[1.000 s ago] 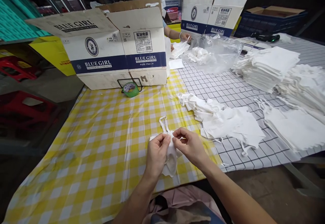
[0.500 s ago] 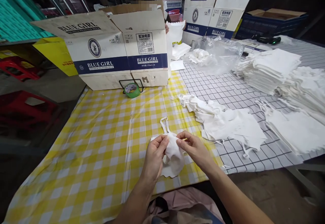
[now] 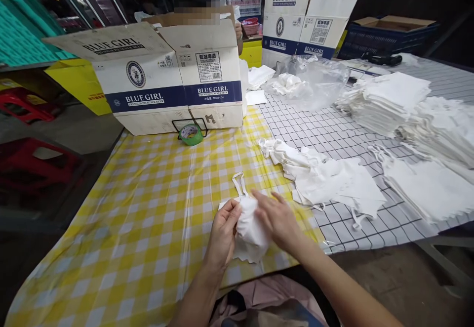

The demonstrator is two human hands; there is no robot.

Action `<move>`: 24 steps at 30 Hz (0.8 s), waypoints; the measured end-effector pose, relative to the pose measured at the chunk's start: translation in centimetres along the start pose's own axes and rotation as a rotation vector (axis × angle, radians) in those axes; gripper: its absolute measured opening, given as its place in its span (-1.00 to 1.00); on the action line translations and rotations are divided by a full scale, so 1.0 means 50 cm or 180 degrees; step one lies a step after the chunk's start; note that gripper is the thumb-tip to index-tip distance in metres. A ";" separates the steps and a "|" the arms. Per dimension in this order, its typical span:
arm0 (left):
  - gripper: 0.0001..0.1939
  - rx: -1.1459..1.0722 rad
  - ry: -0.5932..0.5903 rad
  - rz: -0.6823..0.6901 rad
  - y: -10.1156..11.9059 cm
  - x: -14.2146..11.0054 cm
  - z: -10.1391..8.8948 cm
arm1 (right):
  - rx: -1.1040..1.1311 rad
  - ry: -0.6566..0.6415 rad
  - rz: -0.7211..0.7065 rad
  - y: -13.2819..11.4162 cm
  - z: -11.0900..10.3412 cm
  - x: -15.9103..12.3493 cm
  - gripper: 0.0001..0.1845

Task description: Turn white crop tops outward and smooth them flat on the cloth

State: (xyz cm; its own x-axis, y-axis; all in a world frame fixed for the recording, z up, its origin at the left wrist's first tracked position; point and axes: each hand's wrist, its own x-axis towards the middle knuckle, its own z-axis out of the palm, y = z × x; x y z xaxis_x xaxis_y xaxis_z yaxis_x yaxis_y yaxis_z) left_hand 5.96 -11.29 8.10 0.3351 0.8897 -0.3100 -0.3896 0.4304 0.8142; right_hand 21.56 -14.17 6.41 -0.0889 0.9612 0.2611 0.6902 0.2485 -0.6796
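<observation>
A small white cloth piece (image 3: 246, 223) with a thin looped strap (image 3: 239, 183) and a wavy lower edge lies on the yellow checked tablecloth in front of me. My left hand (image 3: 224, 228) pinches its left side between thumb and fingers. Over its right side is my right hand (image 3: 276, 218), blurred by motion, with its fingers stretched and apart; part of the cloth is hidden beneath it. To the right, a loose heap of similar white cloth pieces (image 3: 333, 176) spreads over both tablecloths.
A large beer carton (image 3: 166, 80) stands at the back left, with a green tape roll (image 3: 191, 134) before it. Stacked white cloth (image 3: 385, 95), more pieces with straps (image 3: 425, 183) and a clear plastic bag (image 3: 314, 82) occupy the right side. A person is partly visible behind the carton.
My right hand has released its pinch on the cloth's right edge, and its fingers have spread over it. My left hand keeps its pinch. The other person's white cloth has left view.
</observation>
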 end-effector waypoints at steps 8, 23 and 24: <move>-0.83 -0.0479 0.0292 -0.0251 -0.004 -0.002 -0.025 | 0.1110 0.0607 0.1322 0.036 -0.006 -0.017 -0.64; -0.86 -0.1161 0.0060 -0.0609 -0.020 -0.005 -0.012 | 0.4602 0.0232 0.1911 0.016 0.008 -0.032 -0.78; -0.86 -0.1287 -0.0092 -0.0709 -0.017 -0.005 -0.010 | 0.4413 0.0284 0.1899 0.016 -0.001 -0.030 -0.79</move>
State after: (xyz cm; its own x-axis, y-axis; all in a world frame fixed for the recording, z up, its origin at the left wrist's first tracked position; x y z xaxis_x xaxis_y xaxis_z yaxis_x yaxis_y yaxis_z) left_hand 5.80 -11.80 7.21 0.4701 0.7667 -0.4372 -0.6068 0.6405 0.4707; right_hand 22.31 -15.40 5.51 0.0293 0.9614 -0.2735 -0.5997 -0.2019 -0.7743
